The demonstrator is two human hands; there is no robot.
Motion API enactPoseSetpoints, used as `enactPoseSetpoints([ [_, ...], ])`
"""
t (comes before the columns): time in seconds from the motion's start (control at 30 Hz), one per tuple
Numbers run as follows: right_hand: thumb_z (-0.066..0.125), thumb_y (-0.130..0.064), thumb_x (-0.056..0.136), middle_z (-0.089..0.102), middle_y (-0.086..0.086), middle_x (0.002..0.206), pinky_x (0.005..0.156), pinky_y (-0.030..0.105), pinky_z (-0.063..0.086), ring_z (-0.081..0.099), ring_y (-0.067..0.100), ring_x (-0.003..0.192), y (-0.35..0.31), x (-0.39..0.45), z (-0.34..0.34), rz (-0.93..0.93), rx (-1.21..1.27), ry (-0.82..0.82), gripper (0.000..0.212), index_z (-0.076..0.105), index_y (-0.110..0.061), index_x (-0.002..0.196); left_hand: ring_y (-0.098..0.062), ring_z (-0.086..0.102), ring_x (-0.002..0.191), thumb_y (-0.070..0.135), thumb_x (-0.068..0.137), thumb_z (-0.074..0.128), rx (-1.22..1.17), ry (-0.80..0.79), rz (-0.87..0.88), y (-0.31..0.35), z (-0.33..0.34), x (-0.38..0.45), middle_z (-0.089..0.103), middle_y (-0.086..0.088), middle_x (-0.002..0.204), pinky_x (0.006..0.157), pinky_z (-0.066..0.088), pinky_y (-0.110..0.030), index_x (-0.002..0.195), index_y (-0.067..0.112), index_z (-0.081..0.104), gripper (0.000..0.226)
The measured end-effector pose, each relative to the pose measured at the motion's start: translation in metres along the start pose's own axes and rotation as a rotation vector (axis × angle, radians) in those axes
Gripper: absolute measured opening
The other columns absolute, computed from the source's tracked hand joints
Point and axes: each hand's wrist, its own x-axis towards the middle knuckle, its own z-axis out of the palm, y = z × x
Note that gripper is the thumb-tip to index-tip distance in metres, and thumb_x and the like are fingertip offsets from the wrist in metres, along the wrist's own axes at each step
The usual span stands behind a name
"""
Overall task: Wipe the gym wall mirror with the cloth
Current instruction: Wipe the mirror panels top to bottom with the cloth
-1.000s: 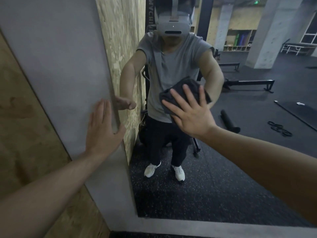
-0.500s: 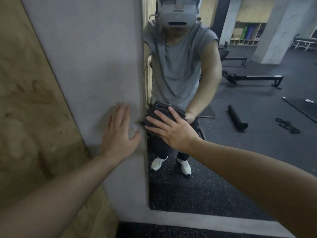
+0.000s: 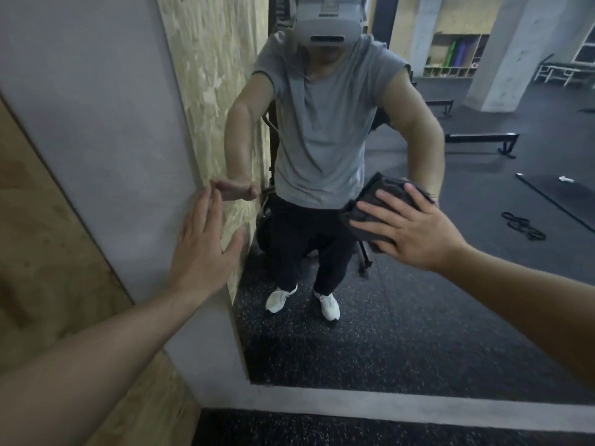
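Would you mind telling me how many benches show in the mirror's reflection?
2. One black bench stands on the dark floor right of the reflected person; a second bench sits farther back near the grey pillar. Others may be hidden behind the person.

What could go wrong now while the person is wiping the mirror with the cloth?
The left hand lies flat where the grey frame meets the mirror; its fingers may leave marks on the glass. The right hand presses a bunched cloth with straight fingers, so it may slip or wipe only a narrow strip.
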Motion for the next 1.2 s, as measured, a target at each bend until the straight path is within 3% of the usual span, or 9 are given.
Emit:
enactPoseSetpoints([
  [0.23,0.046,-0.045,0.105,0.023,-0.002,0.168,0.125,0.063,0.004,0.021,0.032,0.154,-0.024,0.019,0.008,0.081,0.049,0.059,0.059,0.032,-0.036,0.161,-0.015,-0.005,0.158,0.051,0.106,0.032,-0.004,0.002,-0.110,-0.002,0.007,-0.013,-0.008,0.000,0.173,0.129,0.007,-0.041,0.164,0.014,0.000,0.076],
  [0.57,0.043,-0.047,0.103,0.019,0.000,0.171,0.122,0.060,-0.016,0.006,0.032,0.156,-0.123,0.153,-0.006,0.061,0.123,0.026,0.063,0.026,-0.034,0.163,-0.011,-0.005,0.157,0.040,0.109,0.030,-0.065,0.028,-0.128,-0.026,0.014,-0.022,-0.007,0.000,0.172,0.129,0.000,-0.034,0.163,0.012,-0.002,0.069],
  [0.73,0.034,-0.049,0.105,0.002,-0.001,0.173,0.118,0.060,-0.026,0.000,0.029,0.159,-0.186,0.140,0.029,-0.118,0.077,-0.079,0.067,0.009,-0.033,0.165,-0.014,-0.002,0.158,0.048,0.103,0.024,-0.044,0.047,-0.076,-0.051,0.031,-0.030,-0.003,-0.003,0.173,0.129,0.004,-0.036,0.164,0.010,0.002,0.075],
  [0.87,0.043,-0.048,0.101,-0.004,-0.001,0.168,0.120,0.056,-0.024,0.000,0.024,0.158,-0.222,0.108,0.056,-0.195,0.066,-0.119,0.073,0.006,-0.031,0.162,-0.014,-0.003,0.158,0.049,0.101,0.022,0.017,0.032,-0.026,-0.071,0.045,-0.034,-0.003,-0.004,0.173,0.128,0.001,-0.032,0.164,0.009,0.004,0.076],
  [0.97,0.049,-0.042,0.100,0.005,-0.002,0.169,0.124,0.051,-0.019,-0.005,0.020,0.157,-0.205,0.083,0.060,-0.213,0.113,-0.109,0.070,0.019,-0.032,0.162,-0.012,-0.005,0.158,0.048,0.102,0.022,0.025,0.028,0.013,-0.074,0.054,-0.037,-0.003,-0.004,0.173,0.126,-0.003,-0.028,0.164,0.009,0.004,0.076],
  [1.2,0.038,-0.042,0.104,0.021,-0.006,0.169,0.129,0.049,0.000,0.018,0.022,0.156,-0.102,0.015,0.039,-0.102,-0.018,-0.089,0.057,0.031,-0.037,0.160,-0.005,-0.013,0.150,0.045,0.101,0.031,0.044,0.085,0.089,-0.061,0.076,-0.029,-0.004,-0.010,0.172,0.124,-0.005,-0.026,0.163,0.004,0.005,0.078],
])
